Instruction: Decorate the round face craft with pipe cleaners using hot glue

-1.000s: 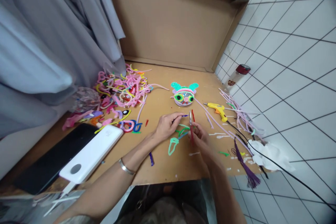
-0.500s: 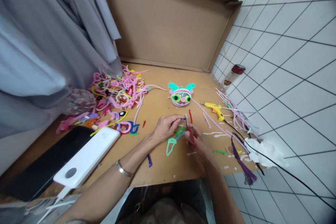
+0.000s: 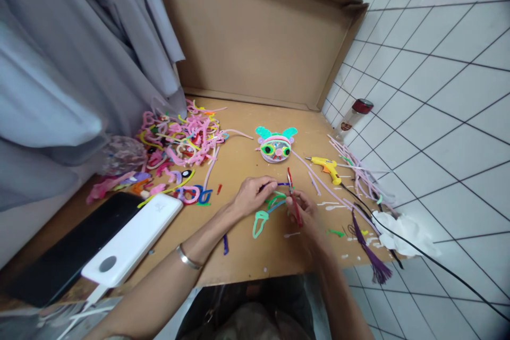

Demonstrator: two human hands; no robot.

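Observation:
Between the thumb and fingers of my left hand is a dark blue pipe cleaner, its free end pointing right. My right hand grips red-handled scissors, whose blades reach up to the end of the pipe cleaner. Green pipe cleaner pieces and a light green loop lie on the table just below my hands. Beyond them sits a small decorated face with teal ears, green-and-yellow eyes and a pink nose.
A tangled heap of coloured pipe cleaners lies at the left, behind a white power bank. On the right are a yellow glue gun with a black cord, a purple tassel, white tissue and a bottle by the tiled wall.
The scissors in my right hand have shifted slightly right along the pipe cleaner. More of its blue length now shows between my left fingers and the blades.

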